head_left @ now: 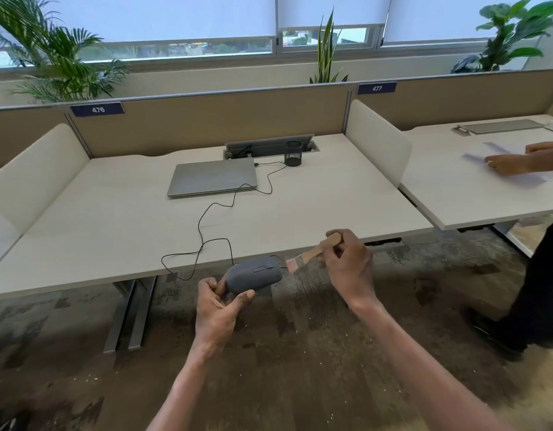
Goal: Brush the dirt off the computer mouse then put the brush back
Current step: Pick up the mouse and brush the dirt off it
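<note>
Both busy off the desk [300,213] edge: left hand [219,309] pinching the mouse [253,276] by its tail, exposing its top, right hand [346,262] clasping the brush [312,251], bristles at its nose.

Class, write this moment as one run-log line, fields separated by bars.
step: brushing | left hand: holds computer mouse off desk | right hand: grips brush, bristles at mouse front | brush return: not yet done

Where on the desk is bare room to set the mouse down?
Bare: near-left desk between the left divider and cable; near-right, from the cable to the right divider. Crowded: back centre, with laptop, mesh cup and cable port. Both hands are full: mouse, brush.
</note>
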`<state>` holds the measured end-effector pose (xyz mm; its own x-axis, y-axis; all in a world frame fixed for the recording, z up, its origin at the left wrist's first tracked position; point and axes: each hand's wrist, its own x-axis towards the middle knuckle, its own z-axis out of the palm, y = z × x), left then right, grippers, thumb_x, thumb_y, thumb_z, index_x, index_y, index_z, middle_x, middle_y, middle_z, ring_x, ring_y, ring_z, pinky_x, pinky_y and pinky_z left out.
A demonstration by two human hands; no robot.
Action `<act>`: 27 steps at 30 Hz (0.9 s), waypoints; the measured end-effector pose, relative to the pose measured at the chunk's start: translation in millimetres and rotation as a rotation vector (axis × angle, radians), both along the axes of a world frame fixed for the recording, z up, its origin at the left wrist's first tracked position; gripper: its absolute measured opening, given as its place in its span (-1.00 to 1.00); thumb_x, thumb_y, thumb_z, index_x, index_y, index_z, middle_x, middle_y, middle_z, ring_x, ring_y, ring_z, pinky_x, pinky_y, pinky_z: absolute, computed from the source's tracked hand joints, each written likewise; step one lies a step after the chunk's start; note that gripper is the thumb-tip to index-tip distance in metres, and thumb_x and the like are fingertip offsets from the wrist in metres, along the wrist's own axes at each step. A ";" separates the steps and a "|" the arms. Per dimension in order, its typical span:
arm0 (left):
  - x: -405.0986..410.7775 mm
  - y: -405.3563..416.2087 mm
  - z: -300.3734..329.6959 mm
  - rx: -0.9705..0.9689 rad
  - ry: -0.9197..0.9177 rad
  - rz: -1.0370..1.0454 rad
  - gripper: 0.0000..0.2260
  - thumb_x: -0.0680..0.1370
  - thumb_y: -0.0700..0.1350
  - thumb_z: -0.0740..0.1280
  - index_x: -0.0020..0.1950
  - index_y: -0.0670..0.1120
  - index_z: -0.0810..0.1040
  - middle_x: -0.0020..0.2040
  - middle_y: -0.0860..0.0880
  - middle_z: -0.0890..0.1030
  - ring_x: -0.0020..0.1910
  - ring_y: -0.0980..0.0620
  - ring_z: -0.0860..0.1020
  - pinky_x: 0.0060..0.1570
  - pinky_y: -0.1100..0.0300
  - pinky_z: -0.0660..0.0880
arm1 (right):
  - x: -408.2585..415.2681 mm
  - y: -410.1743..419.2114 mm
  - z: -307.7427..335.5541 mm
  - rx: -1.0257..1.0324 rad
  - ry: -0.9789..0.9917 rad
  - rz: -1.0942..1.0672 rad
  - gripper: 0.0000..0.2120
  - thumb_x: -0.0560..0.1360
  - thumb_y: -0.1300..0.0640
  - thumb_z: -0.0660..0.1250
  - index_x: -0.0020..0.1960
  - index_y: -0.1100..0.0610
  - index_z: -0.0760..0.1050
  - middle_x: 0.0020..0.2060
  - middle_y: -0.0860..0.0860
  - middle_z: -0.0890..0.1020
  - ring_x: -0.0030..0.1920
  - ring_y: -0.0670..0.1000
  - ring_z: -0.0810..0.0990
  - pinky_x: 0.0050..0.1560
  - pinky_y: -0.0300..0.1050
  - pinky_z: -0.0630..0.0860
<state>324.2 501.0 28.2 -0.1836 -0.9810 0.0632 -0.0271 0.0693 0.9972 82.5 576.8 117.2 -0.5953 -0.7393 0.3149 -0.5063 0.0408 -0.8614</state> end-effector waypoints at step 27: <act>2.0 8.1 9.5 0.001 0.115 -0.054 -0.46 0.31 -0.09 0.58 0.09 -0.09 0.29 -0.01 -0.06 0.49 0.03 0.08 0.60 -0.05 0.18 0.60 | -19.0 10.6 15.4 0.021 -0.045 0.365 -0.71 0.56 0.41 0.30 -0.06 0.03 0.58 -0.15 -0.01 0.70 -0.09 -0.05 0.74 -0.09 -0.17 0.69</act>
<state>326.2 509.0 37.7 -0.2277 -0.9700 0.0855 0.0911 0.0662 0.9936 63.5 587.4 132.6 -0.3037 -0.9117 0.2766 -0.4520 -0.1178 -0.8842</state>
